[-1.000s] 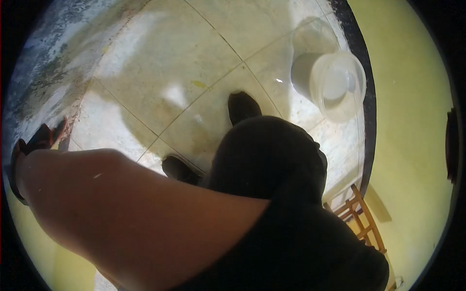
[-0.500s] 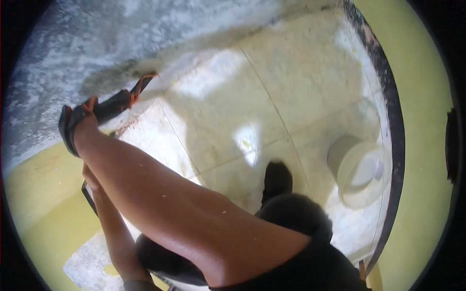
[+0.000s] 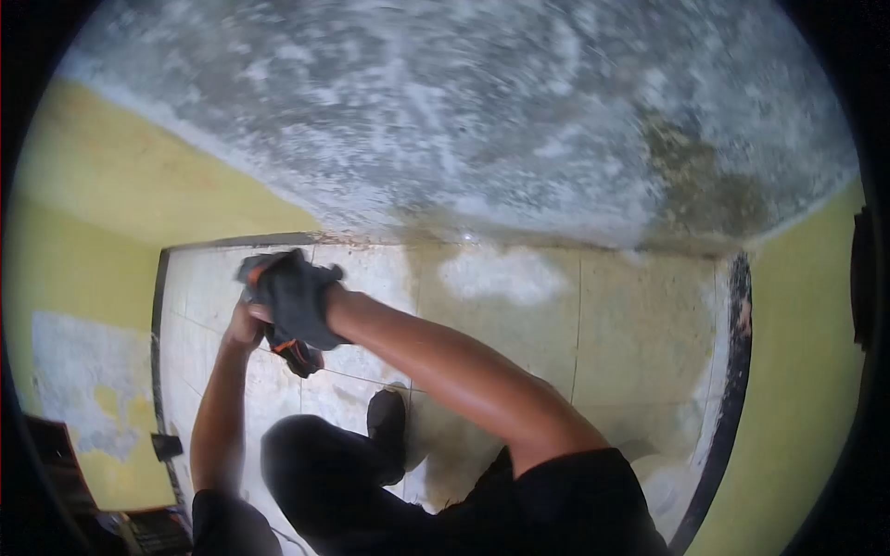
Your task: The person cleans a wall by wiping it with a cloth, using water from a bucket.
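Observation:
A dark grey cloth with orange trim (image 3: 301, 301) is bunched in front of me, above the tiled floor. My right hand is hidden in its folds, and only the wrist and forearm show coming out of the cloth. On the cloth's left side, my left hand (image 3: 245, 324) is closed against it, its fingers partly covered. A lower end of the cloth hangs beneath the two hands. Motion blurs the cloth somewhat.
A mottled grey wall (image 3: 445, 111) with a damp brown patch (image 3: 705, 176) rises ahead. Yellow walls (image 3: 807, 371) stand on both sides, with black skirting (image 3: 728, 408). Pale tiles (image 3: 640, 324) cover the floor. A small dark object (image 3: 167, 447) is at the left.
The view has swung toward the grey wall. My right hand and the cloth have drawn back from the wall, and my left hand now meets the cloth. The white bucket is mostly out of sight.

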The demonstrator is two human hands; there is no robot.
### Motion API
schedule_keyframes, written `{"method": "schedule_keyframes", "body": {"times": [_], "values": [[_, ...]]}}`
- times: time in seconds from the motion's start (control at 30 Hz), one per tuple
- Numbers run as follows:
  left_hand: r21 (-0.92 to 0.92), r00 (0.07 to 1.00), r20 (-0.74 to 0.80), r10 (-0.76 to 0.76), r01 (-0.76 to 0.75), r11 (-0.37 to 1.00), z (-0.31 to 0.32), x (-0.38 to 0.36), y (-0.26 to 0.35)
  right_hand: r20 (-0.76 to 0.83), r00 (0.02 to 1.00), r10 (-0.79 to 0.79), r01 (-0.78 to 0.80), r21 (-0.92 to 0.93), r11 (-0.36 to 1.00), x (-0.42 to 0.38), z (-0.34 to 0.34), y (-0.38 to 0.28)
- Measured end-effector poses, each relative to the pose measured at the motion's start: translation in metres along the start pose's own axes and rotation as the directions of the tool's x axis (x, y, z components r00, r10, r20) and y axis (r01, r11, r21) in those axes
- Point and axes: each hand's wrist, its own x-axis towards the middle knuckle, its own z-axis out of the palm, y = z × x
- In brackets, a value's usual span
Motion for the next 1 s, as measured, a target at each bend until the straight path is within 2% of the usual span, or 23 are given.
{"method": "schedule_keyframes", "body": {"times": [0.03,0.07,0.1,0.17,0.23,0.3,0.33,0.37,0.43,0.47,0.5,0.57,0.6,0.63,0.67,0.7,0.73,0.77,0.83,0.87,0.9,0.97,1.0], "values": [[-0.148,0.999,0.002,-0.038,0.037,0.988,-0.014,-0.012,-0.014,0.37,0.918,0.142,-0.146,-0.018,0.989,-0.003,-0.03,-0.014],[-0.343,0.993,0.012,-0.121,0.118,0.932,-0.03,-0.027,-0.026,0.26,0.96,-0.105,0.09,0.071,0.993,-0.012,-0.026,-0.008],[-0.432,0.989,0.11,-0.099,0.137,0.891,-0.034,-0.035,-0.038,0.044,0.958,-0.284,0.273,0.169,0.947,-0.029,0.003,0.012],[-0.543,0.95,-0.099,-0.297,0.199,0.816,-0.004,-0.049,-0.051,0.248,0.955,-0.166,0.051,0.412,0.91,-0.051,0.009,0.007],[-0.763,0.939,0.05,-0.341,0.256,0.594,0.022,-0.055,-0.053,0.459,0.885,0.076,-0.408,0.687,0.602,-0.076,0.071,0.057],[-0.821,0.909,0.265,-0.323,0.388,0.419,0.032,-0.055,-0.066,0.509,0.846,0.156,-0.509,0.687,0.518,-0.065,0.044,0.016],[-0.83,0.886,0.335,-0.32,0.438,0.345,0.04,-0.055,-0.068,0.292,0.953,0.075,-0.188,0.384,0.904,-0.063,0.049,0.018],[-0.846,0.874,0.336,-0.352,0.444,0.296,0.049,-0.055,-0.06,0.248,0.968,-0.04,-0.018,0.227,0.974,-0.069,0.057,0.029],[-0.892,0.915,0.367,-0.168,0.398,0.214,0.04,-0.049,-0.086,0.149,0.952,-0.267,0.289,-0.159,0.944,-0.08,0.073,0.05],[-0.898,0.929,0.355,-0.102,0.369,0.24,0.035,-0.046,-0.081,0.175,0.978,0.112,-0.174,0.392,0.904,-0.102,0.088,0.065],[-0.903,0.94,0.34,-0.034,0.336,0.266,0.031,-0.04,-0.076,0.287,0.928,0.236,-0.359,0.522,0.774,-0.112,0.078,0.064],[-0.94,0.963,0.262,-0.056,0.268,0.211,0.024,-0.031,-0.086,0.485,0.742,0.463,-0.656,0.668,0.351,-0.132,0.059,0.062],[-0.965,0.979,0.186,-0.087,0.198,0.173,0.022,-0.025,-0.09,0.539,0.766,0.35,-0.418,0.004,0.908,-0.125,0.037,0.05],[-0.968,0.979,0.188,-0.079,0.198,0.156,0.018,-0.022,-0.085,0.65,0.699,0.297,0.231,-0.599,0.767,-0.119,0.022,0.04],[-0.977,0.987,0.138,-0.084,0.149,0.154,0.012,-0.022,-0.074,0.654,0.692,0.307,0.234,-0.605,0.761,-0.118,0.016,0.034],[-0.983,0.992,0.087,-0.091,0.1,0.153,0.008,-0.019,-0.069,0.44,0.845,0.305,-0.028,-0.532,0.846,-0.121,0.013,0.027],[-0.985,0.989,0.143,-0.033,0.145,0.098,0.017,-0.011,-0.067,0.195,0.92,0.341,-0.252,-0.372,0.893,-0.121,0.013,0.021],[-0.979,0.974,0.19,-0.125,0.197,0.05,0.024,-0.01,-0.084,0.212,0.915,0.344,-0.246,-0.383,0.891,-0.115,0.016,0.016],[-0.949,0.943,0.307,0.125,0.294,0.117,0.028,-0.007,-0.116,0.238,0.905,0.353,-0.264,-0.336,0.904,-0.097,0.028,0.009],[-0.966,0.966,0.257,-0.015,0.257,-0.003,0.034,-0.002,-0.117,0.251,0.928,0.276,-0.183,-0.339,0.923,-0.089,0.031,0.01],[-0.968,0.968,0.249,-0.006,0.249,-0.013,0.036,0.004,-0.118,0.261,0.926,0.273,-0.173,-0.348,0.921,-0.085,0.029,0.01],[-0.937,0.986,-0.135,0.094,-0.158,0.311,0.03,0.011,-0.104,0.368,0.887,0.278,-0.052,-0.518,0.854,-0.084,0.019,0.012],[-0.809,0.945,-0.247,0.213,-0.322,0.493,0.027,0.024,-0.096,0.359,0.882,0.307,-0.082,-0.524,0.848,-0.09,0.01,0.015]]}}
